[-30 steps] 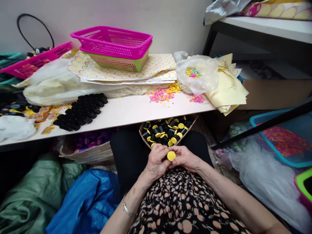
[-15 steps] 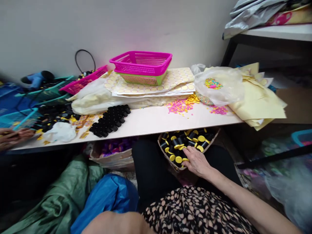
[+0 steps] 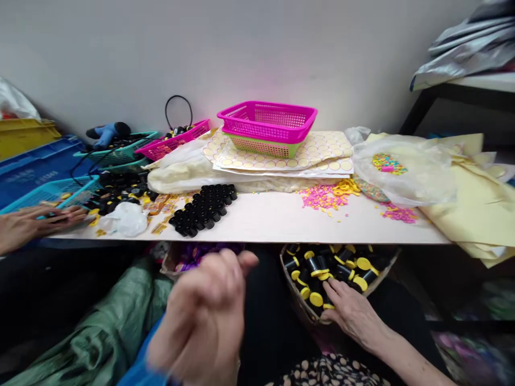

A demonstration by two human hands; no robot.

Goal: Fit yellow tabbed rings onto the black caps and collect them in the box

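Observation:
My right hand [image 3: 354, 311] rests at the near side of a cardboard box [image 3: 295, 297] filled with small black canisters with yellow lids [image 3: 316, 298]. Its fingers are apart and touch the canisters, with a yellow lid between forefinger and thumb. My left hand [image 3: 205, 316] is raised close to the camera, blurred, its fingers curled in and the thumb sticking out; I see nothing in it. Past it on the table, black open-topped cylinders [image 3: 205, 209] stand packed in rows.
Stacked pink and green baskets [image 3: 267, 120] sit on sticker sheets [image 3: 322, 150]. Pink and yellow bits [image 3: 322, 197] lie nearby. A plastic bag [image 3: 418, 166] is at right. Another person's hands [image 3: 44, 222] work at far left beside a blue basket [image 3: 52, 193]. Purple items [image 3: 193, 254] fill another box.
My left hand has risen from the bottom edge into the middle foreground. The view has shifted left and up. My right hand stays at the box of canisters.

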